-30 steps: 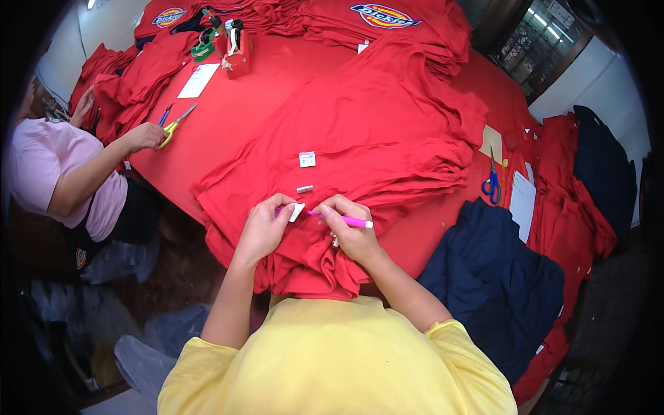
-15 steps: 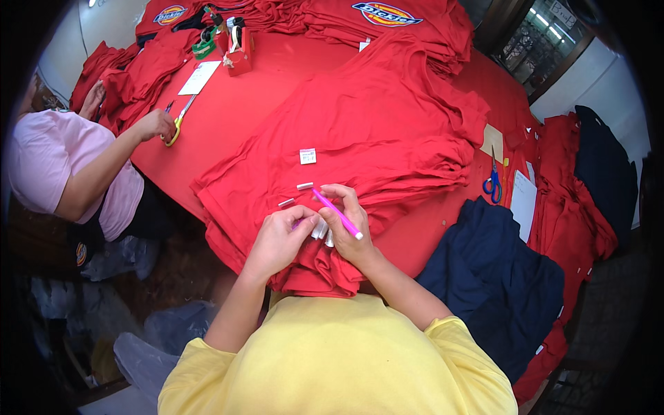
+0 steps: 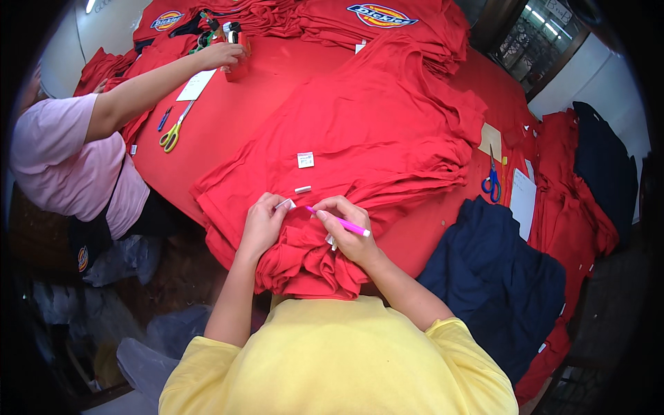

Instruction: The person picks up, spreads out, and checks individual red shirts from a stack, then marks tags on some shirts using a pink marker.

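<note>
A stack of red shirts (image 3: 373, 131) lies on the red table (image 3: 242, 104) in front of me. My left hand (image 3: 261, 225) pinches a small white tag (image 3: 286, 204) at the bunched near edge of the top shirt. My right hand (image 3: 349, 235) is closed around a pink marker (image 3: 342, 223), its tip pointing left toward the tag. Two more white tags (image 3: 305, 160) lie on the shirt just beyond my hands.
On the left, a person in a pink top reaches an arm (image 3: 152, 86) across the table toward a red holder (image 3: 235, 41). Yellow scissors (image 3: 171, 135) and a white paper (image 3: 196, 85) lie near them. Blue scissors (image 3: 492, 181), white paper and dark blue garments (image 3: 498, 277) lie to the right.
My hands have shifted on the shirt edge, and the marker now points left at the tag. The person on the left has reached from the yellow scissors toward the far end of the table.
</note>
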Available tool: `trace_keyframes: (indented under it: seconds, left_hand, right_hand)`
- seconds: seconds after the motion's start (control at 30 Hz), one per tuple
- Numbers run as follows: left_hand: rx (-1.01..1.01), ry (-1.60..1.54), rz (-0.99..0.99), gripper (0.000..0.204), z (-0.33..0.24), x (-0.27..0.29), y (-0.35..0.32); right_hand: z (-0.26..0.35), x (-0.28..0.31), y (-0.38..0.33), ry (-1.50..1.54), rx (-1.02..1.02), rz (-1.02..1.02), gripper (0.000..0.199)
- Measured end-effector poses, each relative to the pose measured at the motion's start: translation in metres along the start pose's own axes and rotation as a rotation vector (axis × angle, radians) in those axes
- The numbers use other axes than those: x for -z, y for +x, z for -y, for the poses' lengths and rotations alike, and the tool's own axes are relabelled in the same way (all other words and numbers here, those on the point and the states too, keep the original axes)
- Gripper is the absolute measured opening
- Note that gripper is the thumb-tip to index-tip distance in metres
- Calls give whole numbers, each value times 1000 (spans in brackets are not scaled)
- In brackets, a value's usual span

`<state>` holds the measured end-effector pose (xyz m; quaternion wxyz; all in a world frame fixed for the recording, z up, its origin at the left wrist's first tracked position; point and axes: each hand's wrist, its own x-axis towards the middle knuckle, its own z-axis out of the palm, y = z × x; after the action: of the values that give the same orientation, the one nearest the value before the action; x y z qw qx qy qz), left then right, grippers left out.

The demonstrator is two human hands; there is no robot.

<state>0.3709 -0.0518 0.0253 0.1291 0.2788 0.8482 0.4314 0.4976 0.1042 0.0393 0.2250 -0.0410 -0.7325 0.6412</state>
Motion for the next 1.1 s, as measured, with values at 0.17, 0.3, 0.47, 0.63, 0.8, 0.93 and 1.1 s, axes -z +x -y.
trace_keyframes:
  seconds: [0.17,0.3,0.47,0.63,0.8,0.93,1.1]
  left_hand:
    - [-38,-144,74,22,-31,6,-10]
    - [-46,-147,106,22,-42,12,-15]
    - [19,-131,103,19,-63,13,-25]
    - [-35,-206,75,17,-69,16,-11]
    - [-265,167,-78,19,-10,-10,32]
    - [-114,-1,41,18,-4,-18,34]
    - [33,-295,135,24,-14,-7,26]
  right_hand:
    - [-3,-3,2,-17,34,-6,14]
    - [1,-6,3,-25,-23,-15,15]
    - [-17,-18,3,146,268,-213,29]
    - [-18,-3,-3,161,32,-77,41]
    - [-20,-4,-6,117,14,-63,38]
    - [-15,-6,-5,121,21,-119,27]
    - [-6,-1,0,27,-69,-83,22]
